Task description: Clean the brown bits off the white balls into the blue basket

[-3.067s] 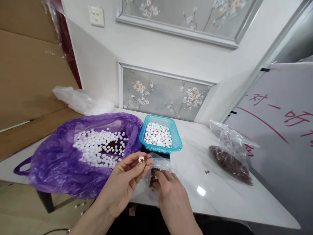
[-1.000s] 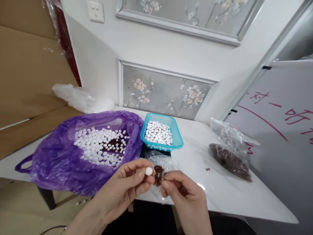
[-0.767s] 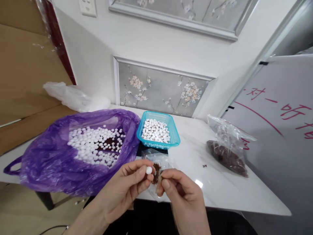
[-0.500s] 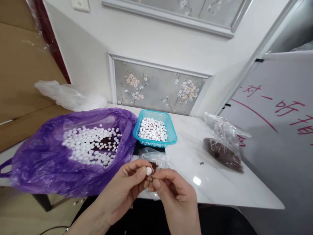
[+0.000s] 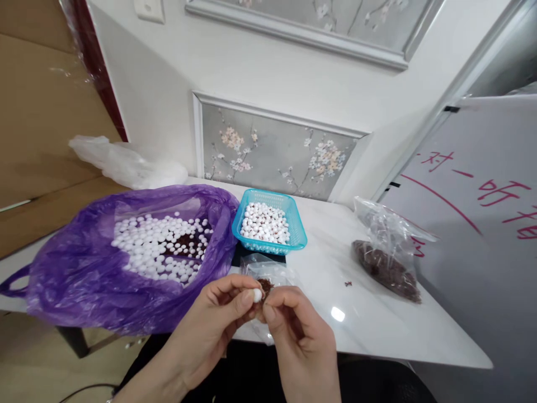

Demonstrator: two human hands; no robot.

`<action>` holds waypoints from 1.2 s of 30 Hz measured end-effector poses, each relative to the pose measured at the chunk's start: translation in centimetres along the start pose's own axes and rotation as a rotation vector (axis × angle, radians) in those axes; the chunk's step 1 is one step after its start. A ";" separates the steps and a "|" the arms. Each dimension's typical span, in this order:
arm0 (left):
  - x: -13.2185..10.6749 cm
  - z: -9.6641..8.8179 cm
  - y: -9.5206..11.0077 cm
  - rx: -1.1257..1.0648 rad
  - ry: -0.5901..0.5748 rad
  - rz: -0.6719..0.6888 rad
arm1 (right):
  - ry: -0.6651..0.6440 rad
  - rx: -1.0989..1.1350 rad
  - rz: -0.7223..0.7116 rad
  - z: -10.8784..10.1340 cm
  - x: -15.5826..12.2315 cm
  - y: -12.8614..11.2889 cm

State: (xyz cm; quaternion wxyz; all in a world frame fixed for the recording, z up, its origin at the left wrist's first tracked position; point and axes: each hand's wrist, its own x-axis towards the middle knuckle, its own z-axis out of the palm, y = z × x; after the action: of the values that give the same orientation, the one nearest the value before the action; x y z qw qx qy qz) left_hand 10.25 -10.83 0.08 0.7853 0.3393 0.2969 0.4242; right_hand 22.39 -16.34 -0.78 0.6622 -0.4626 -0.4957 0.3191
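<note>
A small white ball (image 5: 257,295) is pinched between the thumb and fingers of my left hand (image 5: 224,313). Close beside it, my right hand (image 5: 300,330) has its thumb and forefinger pressed together; whatever they hold is too small or hidden to make out. Just behind both hands lies a clear plastic bag (image 5: 279,272) with small brown pieces (image 5: 265,286) at its mouth, partly covered by my fingers. A blue basket (image 5: 298,232) full of white balls with brown spots (image 5: 264,223) stands farther back.
To the left, a purple plastic bag (image 5: 84,268) lies open with many loose white balls (image 5: 146,240). A clear bag of brown material (image 5: 386,266) rests on the right of the white table (image 5: 377,330), near a whiteboard (image 5: 474,268). A few brown bits (image 5: 348,284) lie between.
My right fingertips have closed up beside the ball, and the thin brown piece seen at them earlier is no longer visible. The view has shifted slightly; my left hand still holds the ball.
</note>
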 end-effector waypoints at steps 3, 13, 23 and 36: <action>0.1 -0.2 -0.1 0.024 0.004 0.020 | -0.007 -0.001 -0.001 0.1 -0.1 0.1; -0.3 -0.2 0.0 0.092 -0.024 0.076 | -0.009 0.006 0.062 0.2 -0.1 0.0; -0.5 0.0 -0.2 0.083 0.014 0.091 | -0.009 -0.014 0.047 0.3 0.2 0.0; -1.3 1.0 0.1 0.023 0.034 0.128 | -0.038 0.105 0.095 0.1 0.3 -0.2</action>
State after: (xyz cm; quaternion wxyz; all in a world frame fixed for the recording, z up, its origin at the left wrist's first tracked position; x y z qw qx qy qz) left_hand 10.38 -12.20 0.96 0.7474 0.3595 0.2928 0.4759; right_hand 22.37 -16.13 -0.43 0.6601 -0.4440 -0.4683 0.3845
